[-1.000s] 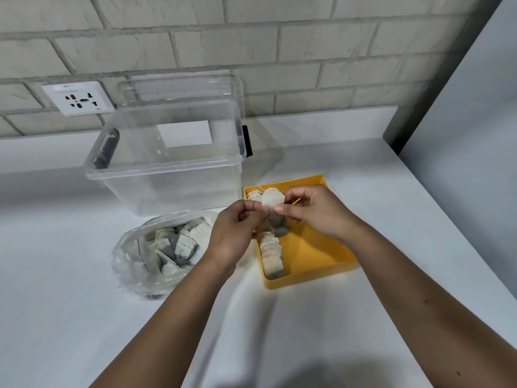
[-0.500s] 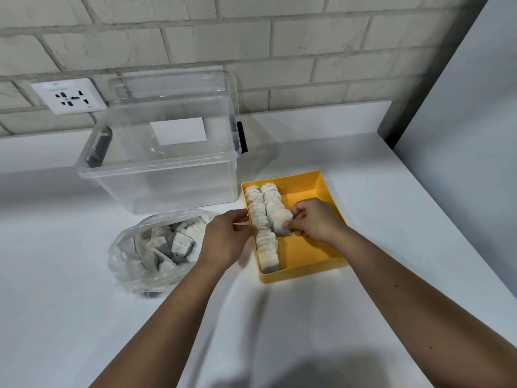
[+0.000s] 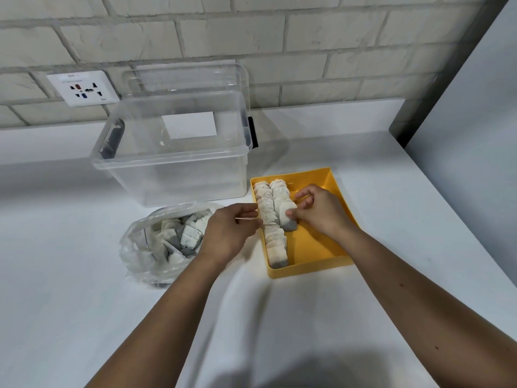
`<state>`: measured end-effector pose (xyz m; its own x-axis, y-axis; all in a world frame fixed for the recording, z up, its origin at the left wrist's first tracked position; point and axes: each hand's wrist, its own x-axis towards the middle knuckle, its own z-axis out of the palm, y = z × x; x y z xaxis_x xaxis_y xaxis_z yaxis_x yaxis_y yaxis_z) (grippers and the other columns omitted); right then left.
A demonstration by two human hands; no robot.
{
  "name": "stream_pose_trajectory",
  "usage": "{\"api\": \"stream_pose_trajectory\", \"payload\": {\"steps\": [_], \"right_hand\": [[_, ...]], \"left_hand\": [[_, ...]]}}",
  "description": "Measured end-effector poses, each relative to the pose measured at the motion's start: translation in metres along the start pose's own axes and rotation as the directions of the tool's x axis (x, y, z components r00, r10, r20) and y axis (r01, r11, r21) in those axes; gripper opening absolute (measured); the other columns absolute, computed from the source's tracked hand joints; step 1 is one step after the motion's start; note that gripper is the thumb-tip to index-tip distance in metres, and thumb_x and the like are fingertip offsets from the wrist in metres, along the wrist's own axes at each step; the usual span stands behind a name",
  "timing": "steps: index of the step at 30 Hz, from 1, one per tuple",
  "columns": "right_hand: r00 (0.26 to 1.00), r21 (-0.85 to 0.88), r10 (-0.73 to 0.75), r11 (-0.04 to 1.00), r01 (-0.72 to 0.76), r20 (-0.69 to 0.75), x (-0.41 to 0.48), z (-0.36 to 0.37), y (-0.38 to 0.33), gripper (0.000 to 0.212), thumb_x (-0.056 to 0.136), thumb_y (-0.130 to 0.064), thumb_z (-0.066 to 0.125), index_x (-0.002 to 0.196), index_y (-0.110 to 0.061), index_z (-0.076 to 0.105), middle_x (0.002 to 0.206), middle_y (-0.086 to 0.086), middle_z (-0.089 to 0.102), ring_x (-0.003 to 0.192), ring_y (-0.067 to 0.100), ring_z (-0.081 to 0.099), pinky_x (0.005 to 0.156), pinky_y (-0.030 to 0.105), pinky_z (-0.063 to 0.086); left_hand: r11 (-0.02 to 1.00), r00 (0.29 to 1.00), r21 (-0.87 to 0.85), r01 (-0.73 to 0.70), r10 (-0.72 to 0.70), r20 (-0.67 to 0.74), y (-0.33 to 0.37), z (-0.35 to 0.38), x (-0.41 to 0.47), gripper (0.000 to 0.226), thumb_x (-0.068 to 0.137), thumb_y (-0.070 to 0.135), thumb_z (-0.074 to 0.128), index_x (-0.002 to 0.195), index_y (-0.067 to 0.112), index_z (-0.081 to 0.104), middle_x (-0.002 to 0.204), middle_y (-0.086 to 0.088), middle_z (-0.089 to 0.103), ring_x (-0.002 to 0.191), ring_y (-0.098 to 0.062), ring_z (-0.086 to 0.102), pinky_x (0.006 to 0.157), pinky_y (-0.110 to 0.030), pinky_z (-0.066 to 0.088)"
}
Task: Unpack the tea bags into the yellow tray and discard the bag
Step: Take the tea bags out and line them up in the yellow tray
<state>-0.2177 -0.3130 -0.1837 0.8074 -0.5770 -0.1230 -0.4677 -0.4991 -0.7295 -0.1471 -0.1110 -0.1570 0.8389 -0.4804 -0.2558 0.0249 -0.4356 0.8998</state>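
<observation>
Head view: right hand [image 3: 321, 211] pinches a tea bag [image 3: 288, 219] inside yellow tray [image 3: 340, 197], at the second row's near end. Left hand [image 3: 229, 231] pinches a thin string, at the tray's 9 o'clock rim. Plastic bag [image 3: 145, 247] of tea bags sits on the worktop [image 3: 84, 303], at the tray's 9 o'clock.

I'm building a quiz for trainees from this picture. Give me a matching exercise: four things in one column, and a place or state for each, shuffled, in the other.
Things:
1. clear plastic bag
2. yellow plastic tray
3. clear plastic storage box
4. white wall socket

Places or states:
A. on the brick wall
B. holds two rows of tea bags
C. empty, against the wall
D. holds loose tea bags, left of the tray

Pairs: 1-D, 2-B, 3-C, 4-A
</observation>
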Motion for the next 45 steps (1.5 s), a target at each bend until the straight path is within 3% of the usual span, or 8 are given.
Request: {"api": "stream_pose_trajectory", "payload": {"steps": [7,11,14,17,29,33,37,45], "right_hand": [[0.97,0.033,-0.189,0.98,0.196,-0.155,-0.025,0.003,-0.049,0.036,0.074,-0.029,0.083,0.103,-0.017,0.066,0.1,-0.006,0.066,0.087,0.006,0.06,0.078,0.025,0.051],[0.961,0.13,-0.271,0.953,0.275,-0.05,-0.045,0.02,-0.083,0.025,0.075,-0.028,0.082,0.097,-0.022,0.069,0.094,-0.01,0.067,0.066,-0.004,0.053,0.07,0.018,0.047],[0.934,0.132,-0.35,0.932,0.338,0.074,-0.055,0.038,-0.102,0.023,0.078,-0.028,0.08,0.098,-0.024,0.07,0.099,-0.01,0.067,0.072,0.005,0.059,0.073,0.022,0.05],[0.897,0.057,-0.405,0.914,0.402,0.178,-0.056,0.059,-0.112,0.021,0.079,-0.025,0.078,0.099,-0.024,0.072,0.1,-0.009,0.068,0.076,0.009,0.06,0.074,0.025,0.05],[0.868,-0.438,-0.33,0.762,0.477,0.371,-0.044,0.09,-0.112,0.031,0.089,-0.031,0.064,0.119,-0.028,0.064,0.118,-0.006,0.066,0.111,0.017,0.057,0.094,0.034,0.034],[0.869,-0.477,-0.319,0.737,0.479,0.379,-0.042,0.089,-0.111,0.032,0.088,-0.031,0.065,0.121,-0.029,0.063,0.117,-0.007,0.066,0.112,0.017,0.058,0.093,0.034,0.034],[0.872,-0.476,-0.314,0.742,0.472,0.375,-0.042,0.089,-0.11,0.032,0.088,-0.031,0.065,0.12,-0.03,0.063,0.114,-0.008,0.067,0.11,0.016,0.058,0.092,0.033,0.033],[0.876,-0.483,-0.318,0.74,0.469,0.364,-0.043,0.091,-0.108,0.029,0.089,-0.029,0.064,0.118,-0.033,0.064,0.11,-0.008,0.067,0.107,0.016,0.059,0.092,0.033,0.033]], "left_hand": [[0.981,0.992,-0.178,-0.072,0.052,-0.113,0.005,-0.053,-0.014,0.024,0.091,-0.002,0.064,0.111,0.009,0.072,0.088,-0.005,0.072,0.077,-0.014,0.07,0.067,-0.025,0.061],[0.997,0.978,-0.058,-0.055,0.042,-0.206,-0.009,-0.086,-0.016,0.016,0.088,0.009,0.071,0.101,0.017,0.075,0.088,-0.003,0.075,0.074,-0.009,0.069,0.067,-0.02,0.058],[0.995,0.974,0.093,-0.037,0.057,-0.22,-0.02,-0.099,-0.018,0.015,0.088,0.013,0.071,0.093,0.025,0.077,0.082,0.007,0.075,0.066,-0.007,0.066,0.068,-0.018,0.05],[0.947,0.97,0.317,-0.05,0.122,-0.212,-0.032,-0.104,-0.018,0.02,0.088,0.012,0.067,0.097,0.027,0.077,0.09,0.011,0.075,0.082,-0.008,0.068,0.077,-0.019,0.048],[0.737,0.99,0.671,-0.079,0.138,-0.035,-0.069,-0.1,0.008,0.044,0.084,0.014,0.067,0.126,0.027,0.063,0.112,0.002,0.068,0.103,-0.019,0.062,0.072,-0.027,0.043],[0.696,0.989,0.714,-0.074,0.141,-0.035,-0.068,-0.098,0.012,0.036,0.086,0.016,0.064,0.121,0.026,0.063,0.106,0.003,0.07,0.101,-0.021,0.065,0.076,-0.034,0.052],[0.621,0.977,0.778,-0.092,0.207,-0.051,-0.067,-0.099,0.008,0.014,0.092,0.023,0.058,0.101,0.02,0.068,0.101,0.004,0.07,0.094,-0.021,0.064,0.066,-0.028,0.042],[0.574,0.976,0.806,-0.144,0.216,0.02,-0.07,-0.099,0.012,0.043,0.09,0.02,0.058,0.132,0.031,0.056,0.124,0.005,0.065,0.114,-0.022,0.059,0.078,-0.034,0.05]]}}
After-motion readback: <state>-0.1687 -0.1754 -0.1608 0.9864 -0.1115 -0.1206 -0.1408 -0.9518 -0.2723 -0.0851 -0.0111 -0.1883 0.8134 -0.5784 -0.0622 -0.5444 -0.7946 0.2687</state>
